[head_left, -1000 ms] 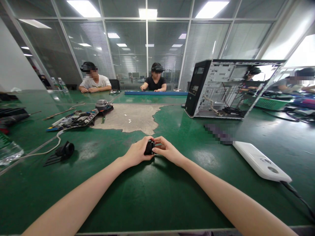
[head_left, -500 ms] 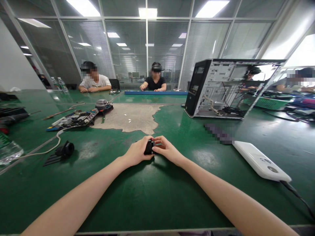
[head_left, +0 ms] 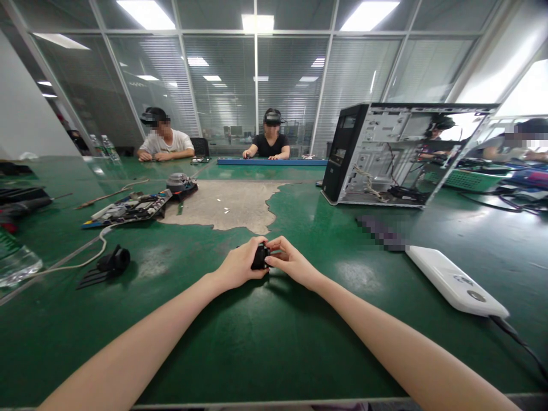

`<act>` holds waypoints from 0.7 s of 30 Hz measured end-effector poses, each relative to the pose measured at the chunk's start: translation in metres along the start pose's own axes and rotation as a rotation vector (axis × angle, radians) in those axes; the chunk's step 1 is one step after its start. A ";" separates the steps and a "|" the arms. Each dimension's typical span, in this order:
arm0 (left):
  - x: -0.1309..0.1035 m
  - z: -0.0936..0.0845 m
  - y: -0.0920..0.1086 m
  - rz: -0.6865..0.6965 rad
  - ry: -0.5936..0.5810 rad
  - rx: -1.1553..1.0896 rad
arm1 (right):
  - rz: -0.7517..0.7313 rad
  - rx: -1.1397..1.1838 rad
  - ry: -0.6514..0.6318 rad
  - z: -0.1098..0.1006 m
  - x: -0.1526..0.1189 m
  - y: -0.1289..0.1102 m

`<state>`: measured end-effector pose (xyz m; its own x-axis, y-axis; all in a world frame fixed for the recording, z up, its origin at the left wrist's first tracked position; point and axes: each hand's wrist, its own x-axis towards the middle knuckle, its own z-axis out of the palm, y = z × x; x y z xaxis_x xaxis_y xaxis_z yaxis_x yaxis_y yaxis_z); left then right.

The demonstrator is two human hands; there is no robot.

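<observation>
Head view: mid-frame, left hand [head_left: 240, 264] stayed wrapped round a black part [head_left: 259, 257]; right hand [head_left: 291, 261] still pinched its right end.

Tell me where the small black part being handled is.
In the head view, the small black part is near centre, between the left hand and right hand, just nearer than the beige tabletop patch.
</observation>
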<state>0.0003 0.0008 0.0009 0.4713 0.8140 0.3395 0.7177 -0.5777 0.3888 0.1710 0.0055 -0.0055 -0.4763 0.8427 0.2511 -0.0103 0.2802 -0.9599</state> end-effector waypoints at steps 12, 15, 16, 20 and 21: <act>-0.001 -0.001 0.001 -0.011 -0.012 0.009 | 0.002 0.044 -0.035 -0.001 -0.001 -0.002; 0.000 -0.001 0.001 -0.007 -0.004 0.007 | 0.000 0.033 -0.015 0.000 -0.001 -0.002; 0.000 -0.001 0.001 -0.006 -0.004 0.007 | -0.001 0.032 -0.012 0.000 0.000 -0.002; 0.000 -0.001 0.001 0.006 -0.006 -0.003 | 0.020 0.020 -0.002 0.000 0.000 -0.001; 0.000 -0.001 0.000 0.007 -0.005 -0.004 | 0.023 0.024 -0.005 -0.001 0.000 -0.001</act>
<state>0.0003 0.0005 0.0015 0.4787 0.8103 0.3381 0.7126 -0.5835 0.3895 0.1718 0.0054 -0.0042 -0.4809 0.8464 0.2287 -0.0202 0.2501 -0.9680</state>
